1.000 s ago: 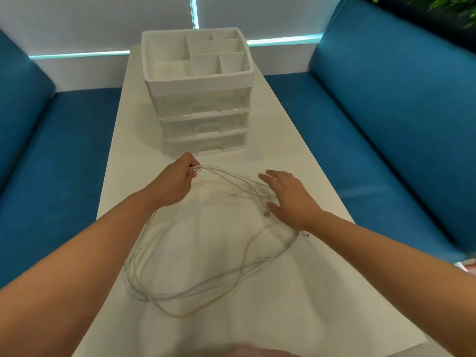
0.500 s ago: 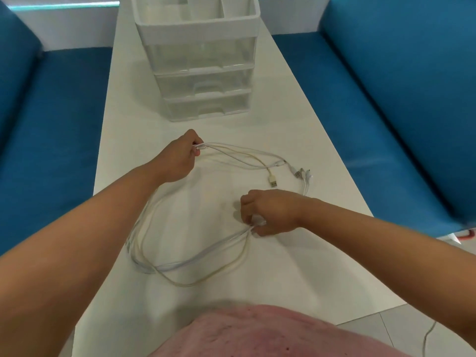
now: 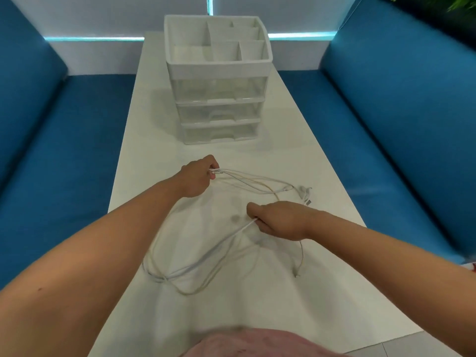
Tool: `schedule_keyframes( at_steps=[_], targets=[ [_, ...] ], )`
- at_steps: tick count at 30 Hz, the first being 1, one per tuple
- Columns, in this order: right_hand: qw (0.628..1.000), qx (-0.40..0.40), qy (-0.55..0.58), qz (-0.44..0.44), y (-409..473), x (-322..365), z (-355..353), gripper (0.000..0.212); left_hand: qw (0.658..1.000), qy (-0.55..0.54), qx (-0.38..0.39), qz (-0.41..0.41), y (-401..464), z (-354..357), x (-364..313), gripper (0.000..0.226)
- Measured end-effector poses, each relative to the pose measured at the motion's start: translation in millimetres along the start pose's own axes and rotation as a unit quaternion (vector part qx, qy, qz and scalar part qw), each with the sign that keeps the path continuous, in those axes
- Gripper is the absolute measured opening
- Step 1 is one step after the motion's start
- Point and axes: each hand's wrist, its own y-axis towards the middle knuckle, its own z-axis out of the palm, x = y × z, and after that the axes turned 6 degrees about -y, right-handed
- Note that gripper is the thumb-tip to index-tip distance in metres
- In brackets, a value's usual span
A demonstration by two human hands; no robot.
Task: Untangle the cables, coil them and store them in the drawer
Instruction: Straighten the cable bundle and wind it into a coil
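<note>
Gripping cables point(image 3: 206, 264), both hands point(image 3: 198, 176) closed.

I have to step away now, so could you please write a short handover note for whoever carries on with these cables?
Left hand: pinches a bunch of cable ends, just in front of the drawer unit.
Right hand: grips a white strand nearer the body.
Cables: tangled in loose loops on the table, with several plugs to the right.
Drawers: all three look closed.
Done: cables gathered in both hands, nothing more.
Left: untangle them, coil each, open a drawer and store them.
</note>
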Motion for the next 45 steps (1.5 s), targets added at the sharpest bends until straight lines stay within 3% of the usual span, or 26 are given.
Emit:
schedule_keyframes(
  at_steps=[4, 8, 10, 11, 13, 15, 21, 26, 28, 30, 36, 41, 45],
  targets=[
    [0.996, -0.085, 0.025, -0.009, -6, 4, -40, 0.008, 1.000, -0.004, 0.020, -0.001, 5, -4, 4, 0.026],
    [0.992, -0.118, 0.037, -0.015, -5, 13, -70, 0.009, 0.992, 0.105, 0.070, -0.026, 9, -5, -2, 0.044],
    [0.992, -0.120, 0.044, -0.014, -5, 15, -81, 0.008, 0.987, 0.150, 0.052, -0.033, 7, -9, -15, 0.047],
    [0.992, -0.119, 0.045, -0.014, -4, 15, -85, 0.008, 0.993, 0.115, 0.036, -0.020, 4, -13, -25, 0.048],
    [0.992, -0.112, 0.050, -0.013, -3, 15, -93, 0.008, 0.997, -0.074, 0.018, 0.003, -7, -22, -50, 0.057],
    [0.993, -0.108, 0.053, -0.015, -2, 14, -103, 0.011, 0.972, -0.230, 0.047, -0.016, -20, -30, -80, 0.061],
    [0.985, -0.147, 0.086, -0.001, -6, 3, -141, 0.008, 0.943, -0.304, 0.127, -0.055, -55, -45, -134, 0.081],
    [0.976, -0.176, 0.130, 0.000, -18, -5, -162, 0.002, 0.938, -0.334, 0.088, -0.006, -58, -47, -141, 0.052],
    [0.974, -0.183, 0.132, 0.007, -21, -10, -164, 0.015, 0.927, -0.369, 0.063, 0.005, -58, -53, -136, 0.040],
    [0.974, -0.180, 0.137, 0.003, -24, -12, -166, 0.027, 0.925, -0.378, 0.044, 0.021, -59, -59, -133, 0.039],
    [0.955, -0.226, 0.192, -0.026, -23, -8, -165, 0.028, 0.907, -0.408, 0.078, 0.067, -65, -63, -129, 0.036],
    [0.949, -0.243, 0.196, -0.030, -14, 0, -166, 0.040, 0.876, -0.456, 0.159, 0.018, -70, -73, -135, 0.026],
    [0.952, -0.258, 0.157, -0.044, -4, 4, -159, 0.029, 0.871, -0.466, 0.152, -0.036, -69, -75, -150, 0.023]
  ],
)
